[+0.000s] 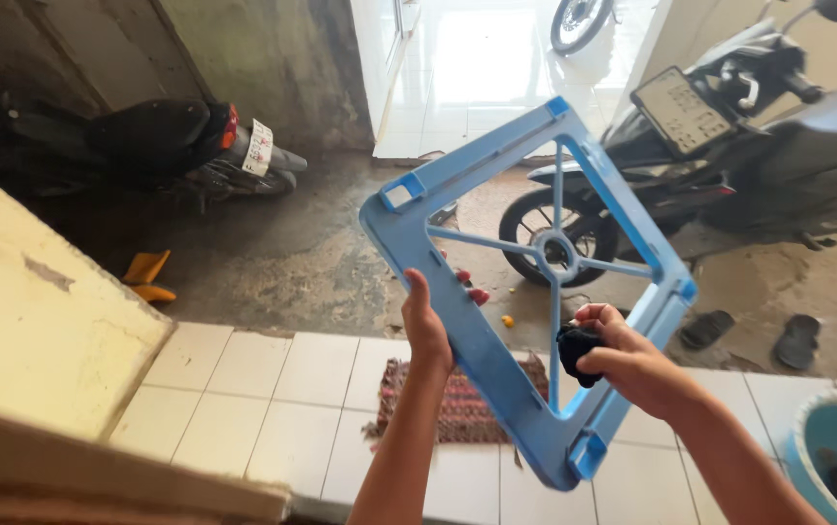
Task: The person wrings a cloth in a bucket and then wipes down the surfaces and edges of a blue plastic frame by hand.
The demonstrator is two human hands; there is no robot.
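Tiled floor and parked scooters lie behind. Left hand fingers wrap one side of the square light-blue plastic frame. Right hand fingers pinch a black cloth against its opposite side.

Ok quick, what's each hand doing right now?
Left hand: closed on the blue plastic frame's edge.
Right hand: closed on a black cloth, against the frame.

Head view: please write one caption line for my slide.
Left hand holds up a blue square plastic frame; right hand presses a dark cloth against it, above a tiled step.
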